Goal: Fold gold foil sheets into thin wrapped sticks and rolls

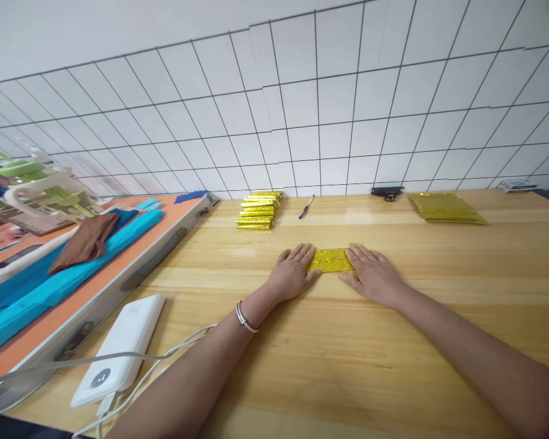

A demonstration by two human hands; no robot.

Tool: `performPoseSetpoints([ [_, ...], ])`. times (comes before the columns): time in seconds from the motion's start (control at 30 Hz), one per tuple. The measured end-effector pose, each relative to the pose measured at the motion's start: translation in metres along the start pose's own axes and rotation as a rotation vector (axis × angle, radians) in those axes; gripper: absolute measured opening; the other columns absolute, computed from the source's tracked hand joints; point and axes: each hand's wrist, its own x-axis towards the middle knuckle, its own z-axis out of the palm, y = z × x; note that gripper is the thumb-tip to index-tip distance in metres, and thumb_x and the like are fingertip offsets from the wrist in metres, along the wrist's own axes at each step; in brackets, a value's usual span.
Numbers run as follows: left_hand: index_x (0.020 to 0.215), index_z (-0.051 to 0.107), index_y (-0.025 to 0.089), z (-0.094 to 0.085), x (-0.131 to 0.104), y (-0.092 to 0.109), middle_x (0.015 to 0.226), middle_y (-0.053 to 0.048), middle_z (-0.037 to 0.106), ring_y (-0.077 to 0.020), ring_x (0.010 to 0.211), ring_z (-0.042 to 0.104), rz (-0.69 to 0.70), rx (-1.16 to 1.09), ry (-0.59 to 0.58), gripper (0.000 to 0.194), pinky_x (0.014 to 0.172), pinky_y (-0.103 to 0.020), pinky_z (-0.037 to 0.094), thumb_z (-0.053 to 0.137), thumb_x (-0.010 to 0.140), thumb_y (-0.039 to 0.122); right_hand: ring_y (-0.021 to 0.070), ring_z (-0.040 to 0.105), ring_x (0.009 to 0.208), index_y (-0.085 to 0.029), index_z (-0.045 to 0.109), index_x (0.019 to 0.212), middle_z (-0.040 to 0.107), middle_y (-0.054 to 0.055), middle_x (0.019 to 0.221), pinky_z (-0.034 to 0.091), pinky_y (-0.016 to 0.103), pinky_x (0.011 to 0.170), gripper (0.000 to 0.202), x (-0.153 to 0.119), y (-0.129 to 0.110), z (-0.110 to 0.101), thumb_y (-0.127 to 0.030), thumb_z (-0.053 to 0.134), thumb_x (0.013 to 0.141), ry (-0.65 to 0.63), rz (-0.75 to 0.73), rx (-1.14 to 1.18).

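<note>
A small rectangle of shiny gold foil paper (pixel 332 260) lies flat on the wooden table (pixel 348 366). My left hand (pixel 296 271) presses on its left end, fingers stretched out and palm down. On the right end rests my right hand (pixel 370 273), flat as well, its fingertips over the foil's edge. Both ends of the foil are partly hidden under the fingers. Behind it, to the left, several folded gold foil pieces (pixel 258 210) are lined up in an overlapping row. A flat stack of gold foil sheets (pixel 447 208) lies at the back right.
A pen (pixel 307 207) and a black clip (pixel 387 193) lie near the tiled wall (pixel 338 110). At the left are a white power bank (pixel 123 341) with a cable (pixel 165 356), and an orange-topped surface (pixel 68 320) with blue and brown cloth (pixel 86 241).
</note>
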Motion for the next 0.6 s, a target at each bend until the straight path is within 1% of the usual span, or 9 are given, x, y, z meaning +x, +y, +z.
performPoseSetpoints([
  [0.13, 0.14, 0.023, 0.021, -0.003, 0.0, -0.003, 0.144, -0.008, 0.029, -0.0247, 0.133, 0.023, 0.002, -0.007, -0.004, 0.065, 0.105, -0.043, 0.022, 0.024, 0.087, 0.059, 0.0268, 0.02, 0.134, -0.011, 0.029, 0.139, 0.027, 0.013, 0.145, 0.019, 0.041, 0.106, 0.078, -0.001, -0.002, 0.001, -0.064, 0.014, 0.084, 0.016, -0.001, -0.028],
  [0.3, 0.141, 0.019, 0.022, -0.004, -0.002, -0.003, 0.145, -0.007, 0.026, -0.0241, 0.134, 0.02, 0.008, -0.011, 0.03, 0.068, 0.106, -0.043, 0.02, 0.027, 0.086, 0.061, 0.0257, 0.02, 0.134, -0.01, 0.028, 0.139, 0.026, 0.013, 0.145, 0.019, 0.041, 0.105, 0.075, -0.002, -0.004, 0.001, -0.061, 0.013, 0.087, 0.03, 0.011, -0.056],
  [0.4, 0.141, 0.019, 0.018, -0.008, -0.003, 0.001, 0.147, -0.009, 0.022, -0.0249, 0.136, 0.015, 0.006, 0.017, 0.06, 0.07, 0.108, -0.045, 0.016, 0.028, 0.086, 0.06, 0.0254, 0.019, 0.134, -0.011, 0.027, 0.14, 0.026, 0.013, 0.146, 0.019, 0.04, 0.105, 0.075, -0.002, -0.004, 0.0, -0.061, 0.013, 0.087, 0.021, 0.01, -0.061],
  [0.53, 0.14, 0.024, 0.015, -0.013, -0.004, 0.011, 0.149, -0.011, 0.012, -0.0268, 0.137, 0.005, 0.028, 0.081, 0.132, 0.072, 0.109, -0.046, 0.008, 0.033, 0.085, 0.059, 0.0255, 0.017, 0.135, -0.012, 0.025, 0.141, 0.024, 0.012, 0.146, 0.018, 0.041, 0.106, 0.075, -0.002, -0.003, 0.002, -0.062, 0.014, 0.086, 0.017, 0.007, -0.064],
  [0.6, 0.14, 0.023, 0.014, -0.012, -0.005, 0.014, 0.149, -0.011, 0.013, -0.0264, 0.137, 0.006, 0.049, 0.083, 0.12, 0.072, 0.11, -0.046, 0.008, 0.032, 0.085, 0.059, 0.0254, 0.017, 0.135, -0.012, 0.025, 0.141, 0.024, 0.012, 0.147, 0.018, 0.041, 0.106, 0.075, -0.002, -0.002, 0.003, -0.062, 0.014, 0.086, 0.016, 0.004, -0.065],
])
